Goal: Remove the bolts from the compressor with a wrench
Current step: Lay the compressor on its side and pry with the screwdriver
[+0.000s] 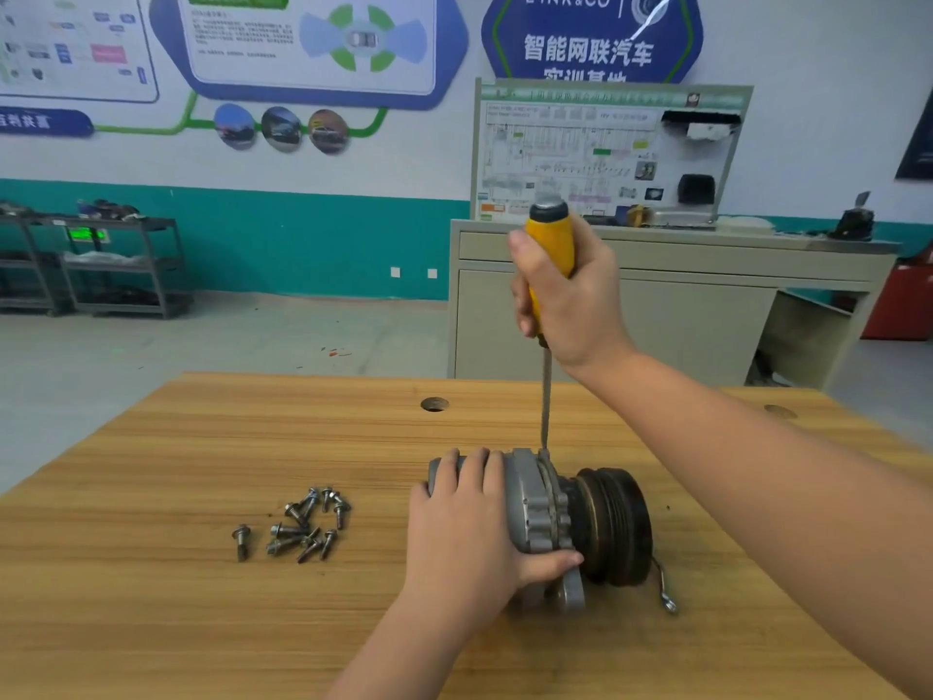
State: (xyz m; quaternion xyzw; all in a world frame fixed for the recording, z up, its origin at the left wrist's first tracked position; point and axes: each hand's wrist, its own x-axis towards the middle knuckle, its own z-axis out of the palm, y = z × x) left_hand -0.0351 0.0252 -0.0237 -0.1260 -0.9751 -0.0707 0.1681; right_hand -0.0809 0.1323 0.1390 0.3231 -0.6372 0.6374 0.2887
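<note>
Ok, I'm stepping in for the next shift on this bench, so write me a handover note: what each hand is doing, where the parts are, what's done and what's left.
Left hand: grips the compressor, steadying it on its side on the wooden table.
Right hand: grips the yellow-handled screwdriver upright, tip set into the seam on top of the compressor housing.
Done: a pile of removed bolts lies on the table left of the compressor.
A small wrench lies by the pulley end, untouched.
Left: I cannot tell whether bolts remain in the housing; check it, then separate the housing if that is intended.
</note>
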